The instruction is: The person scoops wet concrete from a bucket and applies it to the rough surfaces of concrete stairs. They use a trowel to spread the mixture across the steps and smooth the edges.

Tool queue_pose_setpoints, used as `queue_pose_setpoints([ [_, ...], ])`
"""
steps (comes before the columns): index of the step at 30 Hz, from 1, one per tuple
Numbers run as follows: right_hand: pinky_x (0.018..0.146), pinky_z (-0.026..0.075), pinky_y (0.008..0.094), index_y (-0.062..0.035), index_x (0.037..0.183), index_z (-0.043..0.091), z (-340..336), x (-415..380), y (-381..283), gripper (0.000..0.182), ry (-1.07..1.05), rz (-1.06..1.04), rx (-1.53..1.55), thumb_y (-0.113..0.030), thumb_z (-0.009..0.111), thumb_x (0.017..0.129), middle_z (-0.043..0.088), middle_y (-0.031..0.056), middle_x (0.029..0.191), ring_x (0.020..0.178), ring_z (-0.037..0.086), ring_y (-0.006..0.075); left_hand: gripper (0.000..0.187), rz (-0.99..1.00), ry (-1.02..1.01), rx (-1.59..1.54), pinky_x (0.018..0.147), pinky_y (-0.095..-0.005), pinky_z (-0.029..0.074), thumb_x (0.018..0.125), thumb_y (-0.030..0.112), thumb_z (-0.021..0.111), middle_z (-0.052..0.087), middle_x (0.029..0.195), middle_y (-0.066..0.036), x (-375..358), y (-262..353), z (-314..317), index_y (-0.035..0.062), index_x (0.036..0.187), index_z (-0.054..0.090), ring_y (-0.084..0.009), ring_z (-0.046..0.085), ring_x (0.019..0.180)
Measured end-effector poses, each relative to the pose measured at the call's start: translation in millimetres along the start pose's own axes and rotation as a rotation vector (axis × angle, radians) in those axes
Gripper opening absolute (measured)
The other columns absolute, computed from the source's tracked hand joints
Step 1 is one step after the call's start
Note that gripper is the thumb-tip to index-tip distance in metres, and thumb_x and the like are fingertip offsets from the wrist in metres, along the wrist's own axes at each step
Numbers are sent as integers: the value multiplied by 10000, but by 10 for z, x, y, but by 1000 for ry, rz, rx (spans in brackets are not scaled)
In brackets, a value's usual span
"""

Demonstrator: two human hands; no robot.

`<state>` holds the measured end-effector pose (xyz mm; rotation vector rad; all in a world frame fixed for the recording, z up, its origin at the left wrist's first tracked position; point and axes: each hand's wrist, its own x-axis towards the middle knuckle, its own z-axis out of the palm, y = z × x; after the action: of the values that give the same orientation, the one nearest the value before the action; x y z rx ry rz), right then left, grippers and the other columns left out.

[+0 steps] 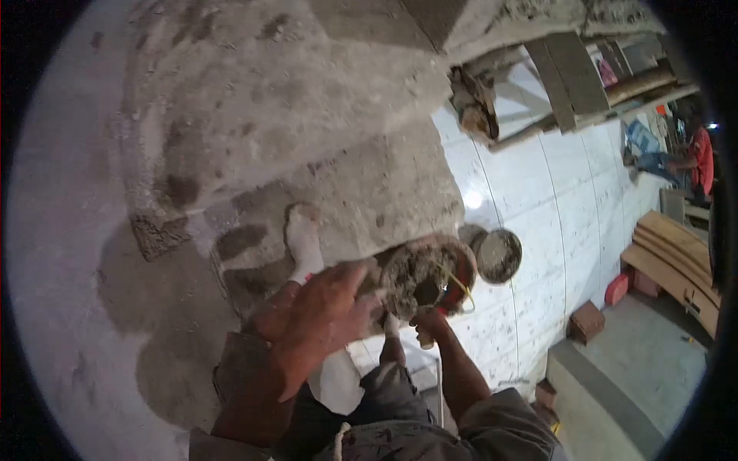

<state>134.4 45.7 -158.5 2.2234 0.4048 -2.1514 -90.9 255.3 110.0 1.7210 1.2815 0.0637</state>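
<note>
My left hand reaches across at the left edge of a round reddish pan, nearer the camera than the rim it overlaps. Its fingers point toward the pan and look slightly apart, a little blurred. Wet grey mortar fills much of the pan, and a yellow cord hangs over its right side. At the pan's lower edge my right hand is closed around the pale handle of a trowel. The trowel's dark blade lies over the mortar.
A smaller bucket stands beside the pan on white tiles. Rough cement steps rise ahead, with my feet below. Wooden planks, a brick and a wooden frame lie rightward. A person in red is farther off.
</note>
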Motion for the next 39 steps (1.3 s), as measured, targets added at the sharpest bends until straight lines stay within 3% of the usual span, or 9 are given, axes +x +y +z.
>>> queue_pose_setpoints([
  [2, 671, 530, 411, -2, 798, 625, -102, -27, 222, 245, 85, -281, -745, -209, 599, 671, 652, 190, 801, 768, 652, 299, 395, -37, -13, 2, 831, -428, 456, 874, 255, 563, 547, 1121, -253, -12, -49, 45, 6, 1172, 492, -397, 549, 1031],
  [6, 723, 522, 417, -49, 891, 667, 26, -219, -307, 300, 80, -197, -1162, -250, 601, 678, 650, 166, 944, 888, 640, 318, 377, -68, -55, 49, 797, -427, 463, 871, 235, 565, 557, 1090, -251, -10, 61, 62, -13, 1147, 497, -395, 566, 990],
  [9, 699, 527, 403, -59, 923, 673, 83, 869, 1, 323, 98, -252, -1126, -263, 618, 679, 656, 167, 904, 850, 651, 314, 373, -37, -26, 82, 802, -432, 462, 872, 227, 564, 560, 1080, -244, -8, 99, 202, -16, 1146, 497, -393, 568, 978],
  [12, 671, 533, 402, -41, 834, 681, -53, 1486, 502, 246, -313, -286, -758, -249, 647, 707, 674, 128, 873, 773, 662, 280, 360, 6, 8, 54, 794, -434, 462, 873, 224, 565, 558, 1078, -243, -37, 73, 295, -14, 1136, 502, -397, 569, 966],
  [18, 598, 519, 414, 53, 765, 597, -82, 319, 448, 313, -5, -200, -225, -256, 591, 716, 620, 176, 705, 661, 637, 286, 368, 77, 66, 84, 808, -428, 464, 866, 230, 584, 579, 1061, -224, -33, 140, 308, 5, 1148, 511, -387, 571, 974],
  [20, 591, 519, 420, 73, 747, 577, -46, -255, 223, 325, 166, -182, -247, -250, 572, 720, 614, 194, 686, 651, 637, 307, 377, 35, 56, 113, 819, -427, 464, 864, 235, 588, 581, 1065, -224, -24, 151, 379, 12, 1159, 511, -386, 567, 990],
  [21, 650, 519, 445, 52, 841, 582, 54, 249, 747, 293, 446, -417, -536, -215, 533, 729, 627, 236, 768, 711, 637, 374, 387, -13, 33, 139, 830, -426, 464, 863, 240, 593, 582, 1070, -223, -17, 160, 430, 19, 1170, 510, -385, 563, 1006],
  [24, 713, 509, 461, 9, 935, 573, -14, -443, 489, 309, 494, -274, -478, -177, 528, 693, 627, 249, 842, 799, 624, 400, 415, 29, 28, 128, 837, -430, 465, 860, 261, 599, 575, 1090, -231, 21, 210, 605, 20, 1185, 504, -384, 558, 1028],
  [39, 745, 494, 442, -3, 970, 521, -147, -678, 948, 337, 288, -333, -629, -149, 553, 668, 625, 211, 928, 881, 615, 363, 410, 83, 28, -23, 761, -449, 463, 829, 311, 603, 599, 972, -253, -322, 133, 1575, -11, 1073, 537, -419, 572, 919],
])
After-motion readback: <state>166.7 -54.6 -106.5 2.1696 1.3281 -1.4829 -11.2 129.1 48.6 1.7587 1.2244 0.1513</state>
